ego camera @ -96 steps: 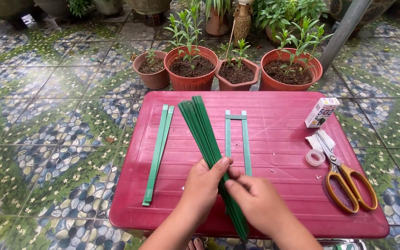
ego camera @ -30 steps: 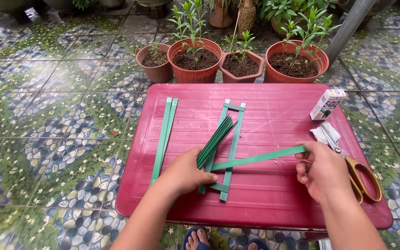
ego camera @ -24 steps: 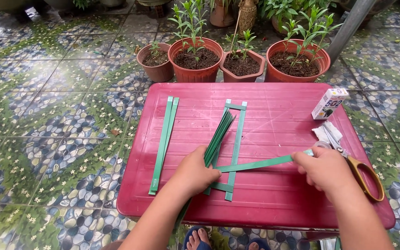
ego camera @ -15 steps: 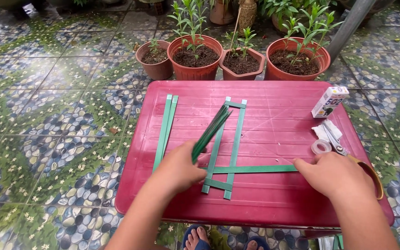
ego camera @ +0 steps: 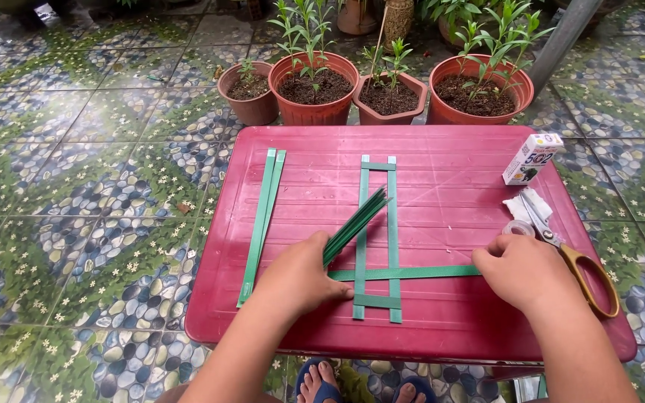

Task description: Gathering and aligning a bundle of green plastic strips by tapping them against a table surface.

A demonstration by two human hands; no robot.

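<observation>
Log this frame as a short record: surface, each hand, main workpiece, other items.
surface: red plastic table on patterned tile floor
left hand: left hand grips a bundle of green strips, fanned up-right
right hand: right hand on the end of a horizontal green strip
workpiece: green strip frame, crossed by that strip
other items: two loose strips, scissors, tape roll, small box, potted plants

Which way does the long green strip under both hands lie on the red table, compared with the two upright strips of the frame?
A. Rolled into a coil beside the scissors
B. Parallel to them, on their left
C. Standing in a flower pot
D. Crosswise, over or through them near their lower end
D: the long green strip runs sideways between the left hand and the right hand, crossing both upright strips above the bottom rung.
</observation>
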